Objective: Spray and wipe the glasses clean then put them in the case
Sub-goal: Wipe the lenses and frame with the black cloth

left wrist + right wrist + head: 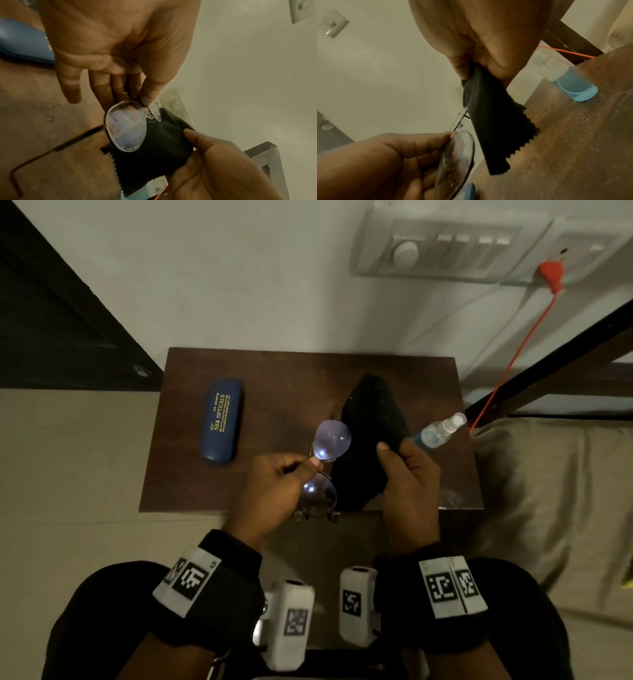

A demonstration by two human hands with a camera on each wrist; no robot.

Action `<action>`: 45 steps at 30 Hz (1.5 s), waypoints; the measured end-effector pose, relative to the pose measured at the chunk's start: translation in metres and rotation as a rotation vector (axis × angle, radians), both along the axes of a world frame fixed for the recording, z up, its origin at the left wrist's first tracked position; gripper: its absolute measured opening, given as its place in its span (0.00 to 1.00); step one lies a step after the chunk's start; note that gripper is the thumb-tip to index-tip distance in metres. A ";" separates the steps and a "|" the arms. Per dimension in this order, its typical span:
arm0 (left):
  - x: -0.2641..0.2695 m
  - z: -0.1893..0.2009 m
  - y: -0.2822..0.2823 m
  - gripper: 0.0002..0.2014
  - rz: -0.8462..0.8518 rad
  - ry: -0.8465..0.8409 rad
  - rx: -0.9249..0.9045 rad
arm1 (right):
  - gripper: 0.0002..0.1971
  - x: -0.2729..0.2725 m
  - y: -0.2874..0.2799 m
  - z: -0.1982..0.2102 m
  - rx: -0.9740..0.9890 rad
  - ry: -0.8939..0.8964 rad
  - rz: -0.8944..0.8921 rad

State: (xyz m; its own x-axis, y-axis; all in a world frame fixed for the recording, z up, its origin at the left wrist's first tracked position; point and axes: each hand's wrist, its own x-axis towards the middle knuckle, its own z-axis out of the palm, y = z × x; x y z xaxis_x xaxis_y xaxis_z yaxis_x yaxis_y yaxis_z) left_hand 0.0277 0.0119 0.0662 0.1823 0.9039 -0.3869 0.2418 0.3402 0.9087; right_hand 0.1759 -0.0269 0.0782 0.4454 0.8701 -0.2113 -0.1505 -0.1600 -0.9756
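My left hand (274,484) pinches the thin-framed round glasses (333,438) at the bridge and holds them above the small brown table (281,371); the lenses (126,129) show droplets. Just to the right, my right hand (407,477) grips a black wiping cloth (370,440) with a zigzag edge (498,121), hanging close beside the glasses. A blue glasses case (222,421) with gold lettering lies shut at the table's left. The spray bottle (442,431) with blue liquid stands at the table's right, beyond my right hand.
A wall with a switch panel (442,248) is behind the table. An orange plug and cord (513,354) run down at the right. A dark door (51,320) is at the left, bedding (555,491) at the right. My knees are below the table's front edge.
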 end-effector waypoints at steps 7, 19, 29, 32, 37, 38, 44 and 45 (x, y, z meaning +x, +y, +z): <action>-0.009 -0.013 -0.021 0.09 0.041 -0.090 -0.057 | 0.11 -0.021 -0.016 -0.004 0.057 -0.113 0.294; -0.023 -0.021 -0.036 0.06 0.026 -0.081 -0.002 | 0.18 -0.033 -0.012 -0.002 -0.138 -0.188 0.051; -0.025 -0.019 -0.043 0.06 -0.005 -0.081 0.061 | 0.37 -0.038 -0.011 -0.005 -0.267 0.057 0.159; -0.031 -0.022 -0.040 0.06 -0.021 -0.075 0.079 | 0.36 -0.036 -0.012 -0.007 -0.249 0.133 0.194; -0.031 -0.020 -0.042 0.09 -0.061 -0.031 0.074 | 0.42 -0.035 -0.012 -0.007 -0.267 0.191 0.234; -0.031 -0.019 -0.043 0.10 -0.065 -0.021 0.067 | 0.43 -0.036 -0.012 -0.007 -0.282 0.185 0.240; -0.028 -0.013 -0.047 0.16 -0.089 0.016 0.133 | 0.29 -0.042 -0.011 -0.005 -0.294 0.123 0.161; -0.028 -0.013 -0.048 0.16 -0.083 0.007 0.123 | 0.25 -0.043 -0.011 -0.005 -0.280 0.108 0.153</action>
